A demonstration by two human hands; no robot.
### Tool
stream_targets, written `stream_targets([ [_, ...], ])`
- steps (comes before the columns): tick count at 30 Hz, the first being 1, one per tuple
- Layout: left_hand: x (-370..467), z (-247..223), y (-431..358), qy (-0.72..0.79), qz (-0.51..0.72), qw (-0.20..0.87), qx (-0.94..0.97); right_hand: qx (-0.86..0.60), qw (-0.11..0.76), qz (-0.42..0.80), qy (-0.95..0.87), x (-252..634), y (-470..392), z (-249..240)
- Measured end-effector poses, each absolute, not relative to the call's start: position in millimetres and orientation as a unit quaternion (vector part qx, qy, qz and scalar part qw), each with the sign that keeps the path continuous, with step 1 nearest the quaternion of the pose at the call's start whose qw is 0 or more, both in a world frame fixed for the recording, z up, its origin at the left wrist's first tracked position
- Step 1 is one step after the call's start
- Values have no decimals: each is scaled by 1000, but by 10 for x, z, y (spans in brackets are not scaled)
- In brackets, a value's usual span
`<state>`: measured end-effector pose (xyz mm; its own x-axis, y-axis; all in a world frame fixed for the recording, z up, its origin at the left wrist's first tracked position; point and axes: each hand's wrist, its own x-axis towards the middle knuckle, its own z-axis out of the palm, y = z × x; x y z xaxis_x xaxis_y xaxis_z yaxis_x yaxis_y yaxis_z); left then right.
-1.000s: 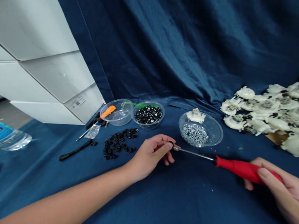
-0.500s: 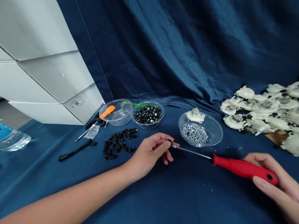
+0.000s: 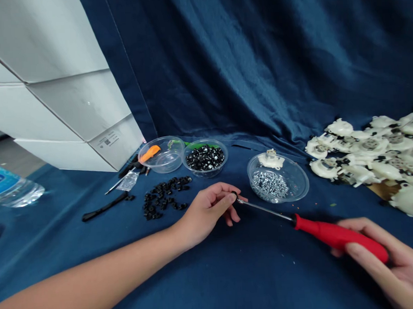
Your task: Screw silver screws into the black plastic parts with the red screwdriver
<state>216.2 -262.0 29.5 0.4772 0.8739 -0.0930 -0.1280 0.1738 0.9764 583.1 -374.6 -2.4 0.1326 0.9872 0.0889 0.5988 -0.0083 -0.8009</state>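
Observation:
My right hand is closed around the red handle of a screwdriver, whose metal shaft points left. Between the thumb and fingers of my left hand is a small black part, mostly covered by the fingertips. The screwdriver's tip end meets this part, where a bit of shiny metal shows. Just beyond the shaft stands a clear bowl with silver screws and one white plastic piece. Left of my left hand, loose black parts lie scattered on the blue cloth.
A clear bowl of black parts and another with an orange tool stand at the back. White plastic assemblies are heaped at right. White boxes, a water bottle and a black strip are at left.
My right hand has shifted its grip on the screwdriver handle, covering its end cap more. The handle has tipped slightly. My left hand stays nearly still.

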Motion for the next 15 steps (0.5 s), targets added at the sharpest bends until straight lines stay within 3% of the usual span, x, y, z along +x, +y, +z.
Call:
stream_targets([
  [15, 2159, 309, -2621, 356, 370, 679, 526, -643, 373, 291, -602, 5850, -3652, 17],
])
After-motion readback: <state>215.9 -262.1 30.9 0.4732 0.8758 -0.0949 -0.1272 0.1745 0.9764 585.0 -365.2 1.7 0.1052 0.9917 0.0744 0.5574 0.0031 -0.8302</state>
